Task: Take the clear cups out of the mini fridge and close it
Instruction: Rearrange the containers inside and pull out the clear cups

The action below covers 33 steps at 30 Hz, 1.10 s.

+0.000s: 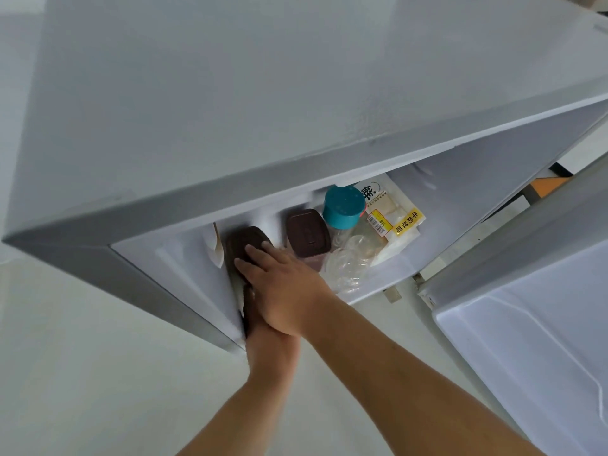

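Observation:
The grey mini fridge (pixel 197 126) is seen from above, and its door (pixel 526 324) hangs open at the right. Clear cups (pixel 350 261) lie together on the fridge floor, right of centre, with neither hand touching them. A brown-lidded container (pixel 245 243) stands against the fridge's left inner wall. My right hand (pixel 283 287) lies over its lid and near side with the fingers spread. My left hand (pixel 271 352) is below it at the container's near end, its fingers hidden under the right hand.
A second brown-lidded container (pixel 307 233) stands between my hands and the cups. Behind the cups are a teal-capped bottle (pixel 343 207) and a bagged loaf with a yellow label (pixel 394 218). Pale floor (pixel 82 357) lies in front of the fridge.

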{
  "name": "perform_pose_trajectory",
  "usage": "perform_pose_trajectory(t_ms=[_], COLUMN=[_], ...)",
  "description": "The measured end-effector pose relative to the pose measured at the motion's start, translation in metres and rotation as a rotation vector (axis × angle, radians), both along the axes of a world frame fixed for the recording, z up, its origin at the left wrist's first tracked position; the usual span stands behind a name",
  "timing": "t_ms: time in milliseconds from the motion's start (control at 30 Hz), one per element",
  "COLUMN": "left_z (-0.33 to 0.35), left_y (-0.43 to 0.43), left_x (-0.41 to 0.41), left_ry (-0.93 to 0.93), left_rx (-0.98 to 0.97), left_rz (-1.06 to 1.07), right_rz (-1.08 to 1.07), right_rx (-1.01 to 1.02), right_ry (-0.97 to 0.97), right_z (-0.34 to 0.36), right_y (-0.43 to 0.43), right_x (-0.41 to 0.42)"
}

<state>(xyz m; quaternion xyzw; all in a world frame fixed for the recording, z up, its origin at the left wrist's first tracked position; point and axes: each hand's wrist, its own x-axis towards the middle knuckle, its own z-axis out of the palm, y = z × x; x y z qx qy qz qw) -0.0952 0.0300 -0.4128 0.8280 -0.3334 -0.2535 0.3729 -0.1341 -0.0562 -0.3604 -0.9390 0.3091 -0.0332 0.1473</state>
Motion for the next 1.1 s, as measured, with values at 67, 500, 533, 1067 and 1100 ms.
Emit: perform_pose_trajectory(t_ms=[67,500,533,1067,1100], left_z=[-0.006,-0.005,-0.003,-0.003,-0.003], left_y=[-0.021,-0.021,-0.022,-0.059,-0.063], left_x=[-0.006,0.013,0.012,-0.024,-0.027], left_ry=[-0.133,0.347,0.31,-0.3,-0.344], left_rx=[0.036,0.081,0.077,-0.017,-0.016], left_rz=[-0.106,0.137,0.089,-0.491,-0.515], right_rz=[-0.035,-0.78,-0.848,-0.775,-0.783], right_rx=[-0.003,-0.221,-0.201,-0.231,-0.248], right_ry=[0.043,-0.492,-0.462,-0.243,-0.275], right_z=[-0.004,0.009,0.008,-0.002,-0.001], right_y=[-0.008,-0.016,-0.022,-0.023,-0.016], right_x=[-0.005,-0.068,-0.076,-0.108,-0.116])
